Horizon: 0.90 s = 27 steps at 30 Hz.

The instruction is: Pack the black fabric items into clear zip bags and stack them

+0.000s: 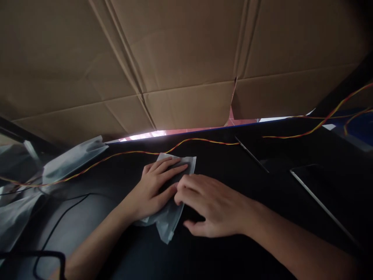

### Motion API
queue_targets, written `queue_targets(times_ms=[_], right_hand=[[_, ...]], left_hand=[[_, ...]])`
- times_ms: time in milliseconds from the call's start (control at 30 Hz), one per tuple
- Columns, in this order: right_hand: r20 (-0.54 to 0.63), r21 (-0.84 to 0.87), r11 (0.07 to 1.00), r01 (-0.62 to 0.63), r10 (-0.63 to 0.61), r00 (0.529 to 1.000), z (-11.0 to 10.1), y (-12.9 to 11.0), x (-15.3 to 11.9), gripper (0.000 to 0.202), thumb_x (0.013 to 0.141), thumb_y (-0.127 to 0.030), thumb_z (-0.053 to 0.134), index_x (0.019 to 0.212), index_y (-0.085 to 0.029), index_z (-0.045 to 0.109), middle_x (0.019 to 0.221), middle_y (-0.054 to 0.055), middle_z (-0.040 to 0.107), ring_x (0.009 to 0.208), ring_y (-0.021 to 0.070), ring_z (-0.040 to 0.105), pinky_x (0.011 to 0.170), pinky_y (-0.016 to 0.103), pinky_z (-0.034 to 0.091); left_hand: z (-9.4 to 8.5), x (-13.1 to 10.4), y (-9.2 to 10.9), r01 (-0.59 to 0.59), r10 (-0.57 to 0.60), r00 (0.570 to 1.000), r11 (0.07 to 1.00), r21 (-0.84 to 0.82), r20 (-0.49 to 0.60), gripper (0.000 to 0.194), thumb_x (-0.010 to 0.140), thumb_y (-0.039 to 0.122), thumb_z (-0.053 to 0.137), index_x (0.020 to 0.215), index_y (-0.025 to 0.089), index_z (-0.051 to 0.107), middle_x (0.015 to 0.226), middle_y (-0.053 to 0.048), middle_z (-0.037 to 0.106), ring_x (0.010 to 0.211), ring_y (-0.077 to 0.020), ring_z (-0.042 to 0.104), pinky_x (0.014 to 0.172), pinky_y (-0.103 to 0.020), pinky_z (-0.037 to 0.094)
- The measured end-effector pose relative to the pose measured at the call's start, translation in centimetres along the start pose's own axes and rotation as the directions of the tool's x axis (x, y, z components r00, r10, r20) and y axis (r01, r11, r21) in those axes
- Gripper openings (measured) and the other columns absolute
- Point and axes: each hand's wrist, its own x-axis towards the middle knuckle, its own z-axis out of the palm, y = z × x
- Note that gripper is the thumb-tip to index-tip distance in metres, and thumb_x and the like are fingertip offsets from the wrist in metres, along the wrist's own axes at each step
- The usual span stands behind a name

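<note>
A translucent plastic bag [168, 227] lies on the black tabletop [210, 258] in the middle of the view, with something dark inside it. My left hand [159, 184] rests flat on the bag, its fingers spread over the upper part. Beside it, my right hand [206, 202] touches the bag's right side, with bent fingers near my left thumb. The thumb of my right hand stands apart from its curled fingers, and nothing shows between them.
Brown cardboard [186, 50] stands behind the table. A red and yellow twisted wire [198, 140] runs along the far edge. Two dark flat panels with pale edges [320, 202] lie at the right. Another plastic bag [74, 157] and a black cable [55, 225] are at the left.
</note>
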Motion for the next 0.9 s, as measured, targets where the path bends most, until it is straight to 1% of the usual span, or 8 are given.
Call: queue_targets(times_ms=[100,233,300,400,500,733,833,900], right_hand=[[-0.065,-0.174,0.974,0.144,-0.157,0.985,1.3,-0.4,0.5,0.007,0.102,-0.02,0.067,0.105,-0.021,0.073,0.112,0.004,0.073,0.095,0.0192,0.063,0.083,0.035,0.052],[-0.168,-0.226,0.948,0.224,-0.265,0.95,2.2,-0.9,0.9,0.028,0.105,-0.011,0.057,0.086,-0.023,0.074,0.087,-0.003,0.072,0.075,0.0158,0.054,0.07,0.033,0.047],[-0.182,-0.204,0.953,0.225,-0.263,0.947,2.1,-1.1,0.9,0.03,0.106,-0.011,0.055,0.085,-0.021,0.074,0.084,-0.002,0.071,0.074,0.0154,0.053,0.071,0.032,0.048],[-0.207,-0.183,0.951,0.247,-0.283,0.936,2.0,-1.3,0.7,0.028,0.108,-0.01,0.053,0.093,-0.019,0.074,0.093,0.0,0.075,0.087,0.0162,0.059,0.081,0.033,0.052],[-0.185,-0.18,0.951,0.25,-0.282,0.942,1.9,-1.5,0.7,0.03,0.109,-0.011,0.049,0.093,-0.019,0.073,0.094,0.0,0.075,0.09,0.0168,0.059,0.088,0.034,0.052],[-0.156,-0.188,0.951,0.246,-0.276,0.948,1.9,-2.0,0.6,0.021,0.105,-0.012,0.06,0.1,-0.024,0.076,0.083,-0.004,0.072,0.075,0.0157,0.053,0.069,0.033,0.043],[-0.168,-0.113,0.962,0.247,-0.264,0.95,1.8,-2.0,0.5,0.019,0.103,-0.01,0.06,0.097,-0.021,0.074,0.087,-0.003,0.074,0.077,0.0158,0.055,0.073,0.034,0.044],[-0.189,-0.045,0.979,0.197,-0.202,0.961,1.5,-1.7,0.5,0.013,0.102,-0.013,0.061,0.099,-0.019,0.072,0.089,-0.001,0.074,0.081,0.0166,0.057,0.077,0.035,0.046]], left_hand=[[0.2,0.0,-0.4,0.004,-0.004,1.0,1.0,-0.009,-0.027,0.048,0.114,0.045,0.041,0.159,0.038,0.056,0.168,-0.004,0.054,0.156,-0.0371,0.048,0.124,-0.066,0.039],[0.3,-0.1,-0.6,-0.014,0.014,0.999,1.0,0.003,-0.05,0.049,0.115,0.041,0.04,0.163,0.038,0.052,0.17,-0.003,0.052,0.157,-0.0361,0.046,0.126,-0.064,0.04],[0.2,-0.4,-0.7,-0.029,0.029,0.999,1.0,-0.004,-0.043,0.052,0.115,0.044,0.04,0.166,0.038,0.047,0.173,-0.004,0.048,0.16,-0.0371,0.043,0.126,-0.065,0.041],[-0.1,-0.8,-0.9,-0.039,0.038,0.999,0.999,-0.036,-0.012,0.055,0.116,0.049,0.038,0.17,0.041,0.038,0.178,-0.001,0.038,0.165,-0.0369,0.033,0.13,-0.067,0.037],[-0.2,-1.0,-1.0,-0.035,0.036,0.999,0.997,-0.064,0.017,0.055,0.116,0.051,0.037,0.171,0.042,0.036,0.18,0.0,0.034,0.167,-0.036,0.028,0.132,-0.068,0.033],[0.0,-0.9,-0.7,-0.045,0.047,0.999,0.997,-0.069,0.022,0.055,0.115,0.054,0.037,0.168,0.038,0.042,0.179,-0.005,0.037,0.167,-0.0373,0.028,0.13,-0.071,0.031],[-0.1,-1.1,-0.7,-0.048,0.052,0.998,0.996,-0.081,0.04,0.058,0.115,0.053,0.038,0.171,0.037,0.037,0.181,-0.004,0.034,0.168,-0.0359,0.025,0.132,-0.069,0.028],[-0.4,-1.4,-0.8,-0.066,0.065,0.998,0.995,-0.072,-0.006,0.054,0.116,0.047,0.036,0.169,0.036,0.039,0.181,-0.003,0.033,0.169,-0.0349,0.021,0.133,-0.066,0.025]])
